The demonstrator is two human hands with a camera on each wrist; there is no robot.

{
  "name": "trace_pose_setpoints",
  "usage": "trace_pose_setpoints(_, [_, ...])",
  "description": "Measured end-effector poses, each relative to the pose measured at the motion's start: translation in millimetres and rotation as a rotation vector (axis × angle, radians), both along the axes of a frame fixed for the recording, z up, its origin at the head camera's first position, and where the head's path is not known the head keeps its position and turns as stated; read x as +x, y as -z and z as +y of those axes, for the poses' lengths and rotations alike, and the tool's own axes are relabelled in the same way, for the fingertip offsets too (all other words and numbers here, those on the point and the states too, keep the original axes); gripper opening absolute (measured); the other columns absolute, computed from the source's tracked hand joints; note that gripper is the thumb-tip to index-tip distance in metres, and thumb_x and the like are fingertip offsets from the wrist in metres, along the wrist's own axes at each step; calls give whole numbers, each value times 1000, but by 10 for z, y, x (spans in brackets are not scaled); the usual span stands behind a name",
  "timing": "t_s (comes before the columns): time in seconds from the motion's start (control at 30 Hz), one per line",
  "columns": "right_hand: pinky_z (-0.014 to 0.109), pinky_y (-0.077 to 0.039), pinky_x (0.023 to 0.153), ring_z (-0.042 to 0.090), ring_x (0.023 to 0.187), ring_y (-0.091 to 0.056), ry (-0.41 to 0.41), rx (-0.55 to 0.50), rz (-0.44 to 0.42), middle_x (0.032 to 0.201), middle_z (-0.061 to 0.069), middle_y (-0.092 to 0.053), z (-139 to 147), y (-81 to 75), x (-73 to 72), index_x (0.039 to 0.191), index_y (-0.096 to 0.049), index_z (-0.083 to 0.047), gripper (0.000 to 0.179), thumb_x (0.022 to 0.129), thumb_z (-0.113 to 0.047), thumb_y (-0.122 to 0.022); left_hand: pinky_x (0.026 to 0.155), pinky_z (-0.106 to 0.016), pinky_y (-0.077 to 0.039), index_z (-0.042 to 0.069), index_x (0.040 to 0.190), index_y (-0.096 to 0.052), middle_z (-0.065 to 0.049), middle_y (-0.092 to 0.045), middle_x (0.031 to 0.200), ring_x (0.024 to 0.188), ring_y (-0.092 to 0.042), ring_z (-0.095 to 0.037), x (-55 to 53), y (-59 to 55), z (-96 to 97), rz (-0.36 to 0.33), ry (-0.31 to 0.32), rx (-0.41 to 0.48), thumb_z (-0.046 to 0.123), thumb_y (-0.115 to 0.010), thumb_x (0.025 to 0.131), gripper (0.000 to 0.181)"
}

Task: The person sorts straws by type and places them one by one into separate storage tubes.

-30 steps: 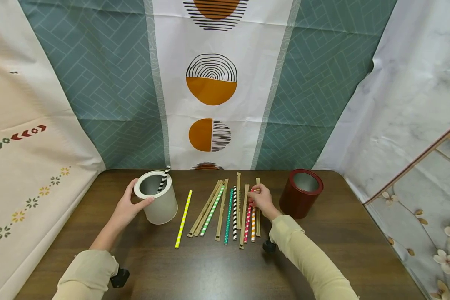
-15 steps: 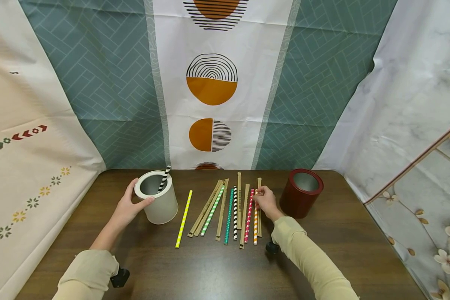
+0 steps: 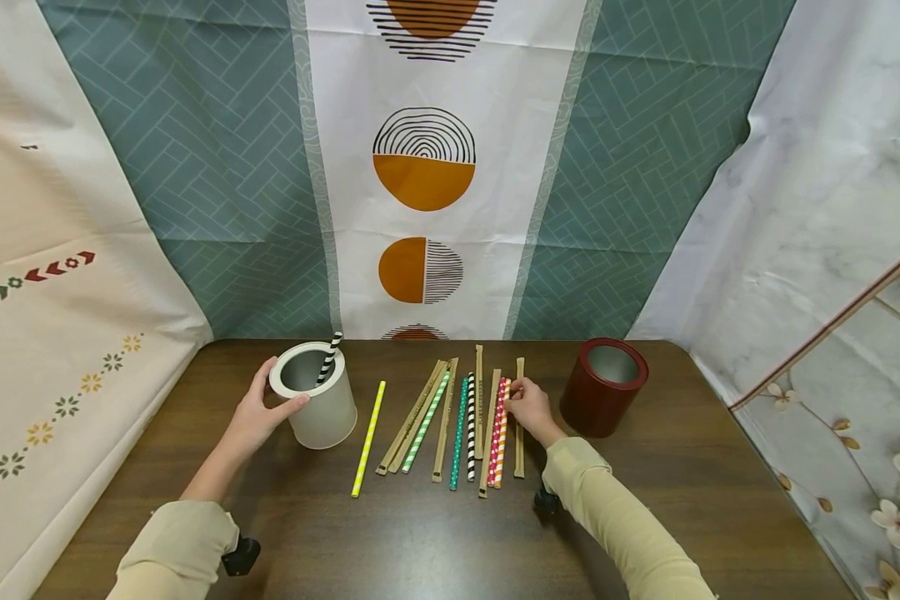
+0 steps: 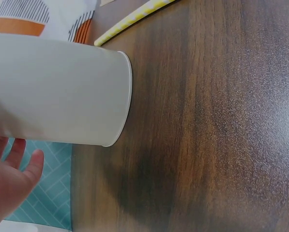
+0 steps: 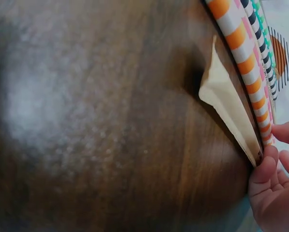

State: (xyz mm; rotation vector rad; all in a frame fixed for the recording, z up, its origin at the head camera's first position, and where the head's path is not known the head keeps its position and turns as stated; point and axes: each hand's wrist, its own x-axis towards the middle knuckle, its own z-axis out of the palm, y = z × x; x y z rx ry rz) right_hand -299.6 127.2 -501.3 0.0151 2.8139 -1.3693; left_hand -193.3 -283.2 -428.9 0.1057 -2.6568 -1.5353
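My left hand point(image 3: 261, 414) grips the white can point(image 3: 322, 421) near its rim, thumb at the front and fingers along the left side. A black-and-white striped paper straw point(image 3: 328, 358) leans inside that can. My right hand point(image 3: 532, 410) pinches the far end of an orange-and-white striped straw point(image 5: 246, 63), which lies right along a pink dotted straw point(image 3: 492, 467). Just right of it, a paper-wrapped straw point(image 5: 226, 94) passes beneath the right fingers in the head view.
Several straws lie left of the right hand, including a teal dotted one point(image 3: 457, 442), a green striped one point(image 3: 426, 425) and wrapped ones. A yellow straw point(image 3: 367, 442) lies beside the white can. A dark red can point(image 3: 596, 400) stands at the table's point(image 3: 690, 517) right.
The orange striped straw shifted slightly right, then left against the pink dotted straw, with my right hand. The wrapped straw beside it moved slightly right. My left hand stayed on the white can.
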Motion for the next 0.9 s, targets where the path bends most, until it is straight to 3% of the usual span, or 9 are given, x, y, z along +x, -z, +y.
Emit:
trace_pose_setpoints(0.33, [26, -36, 52, 15, 58, -47, -53, 219, -8, 71, 4, -54, -23, -62, 29, 103, -57, -2, 32, 73, -11, -65, 97, -59, -19, 17, 143, 1, -18, -16, 145, 129, -21, -35, -11, -7, -8, -12, -4, -2, 31, -63, 80, 91])
trace_pose_setpoints(0.6, [30, -35, 44, 17, 53, -49, -64, 395, -43, 68, 1, -59, -54, -96, 46, 111, -56, -11, 38, 76, -23, -66, 97, -59, -19, 17, 143, 0, -17, -16, 145, 129, -21, -35, -7, -7, -7, -6, -6, 3, 32, -63, 80, 91])
trace_pose_setpoints(0.77, [31, -35, 44, 18, 54, -51, -55, 433, -64, 62, 0, -59, -72, -101, 31, 109, -56, -12, 36, 77, -23, -66, 97, -58, -20, 15, 143, -1, -18, -18, 144, 127, -23, -35, -9, 9, -4, 4, -9, -3, 34, -63, 80, 90])
trace_pose_setpoints(0.9, [31, -36, 45, 18, 55, -51, -35, 425, -73, 68, 2, -59, -71, -99, 23, 107, -56, -12, 34, 75, -21, -65, 96, -59, -20, 16, 143, -1, -19, -19, 144, 127, -23, -35, -12, 27, -8, 7, -5, -2, 35, -63, 80, 91])
